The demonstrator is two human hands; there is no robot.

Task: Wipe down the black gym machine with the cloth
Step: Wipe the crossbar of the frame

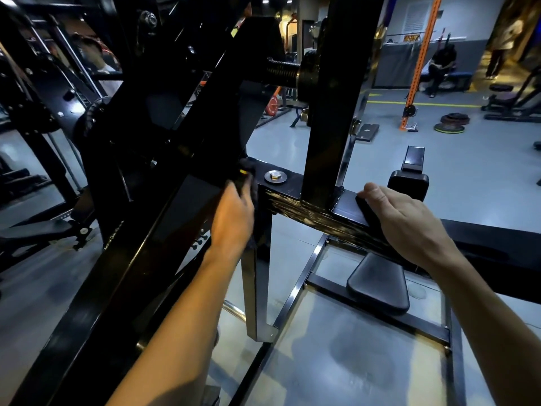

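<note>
The black gym machine (181,159) fills the left and centre: a thick slanted beam, an upright post and a horizontal bar with a silver bolt (275,176). My left hand (232,218) grips a dark cloth (247,178) and holds it against the corner where the slanted beam meets the horizontal bar. The cloth is mostly hidden by my fingers. My right hand (401,221) lies flat on top of the horizontal bar, to the right of the upright post, and covers a dark flat object (367,210).
A black padded seat (379,284) sits below the bar, inside the machine's floor frame. Weight plates (452,121) lie on the grey floor beside an orange rack post (421,60). People are at the back right and behind the machine on the left.
</note>
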